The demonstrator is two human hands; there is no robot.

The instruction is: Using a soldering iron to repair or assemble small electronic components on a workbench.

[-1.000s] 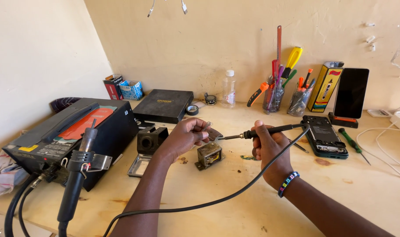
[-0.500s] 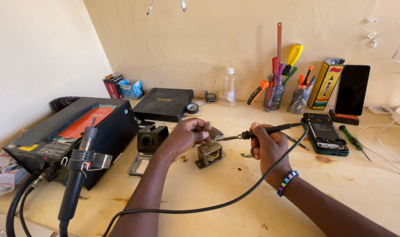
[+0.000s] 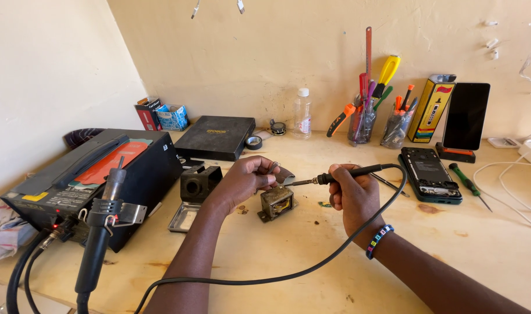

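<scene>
My right hand (image 3: 351, 196) grips a black soldering iron (image 3: 342, 175) whose metal tip points left toward my left hand. My left hand (image 3: 247, 180) is closed around a small flat part (image 3: 284, 174), held just above a small transformer (image 3: 276, 203) that stands on the wooden bench (image 3: 288, 256). The iron's tip nearly meets the held part. The iron's black cord (image 3: 288, 273) loops across the bench in front of me.
A black rework station (image 3: 96, 180) with a hot-air handle (image 3: 99, 238) sits at left, an iron stand and metal tray (image 3: 191, 197) beside it. An opened phone (image 3: 429, 174), a green screwdriver (image 3: 466, 183), tool cups (image 3: 363, 119), a bottle (image 3: 301, 113) and a black box (image 3: 216, 136) stand behind.
Both hands have stayed over the transformer; the iron's tip has edged slightly closer to the part in my left hand.
</scene>
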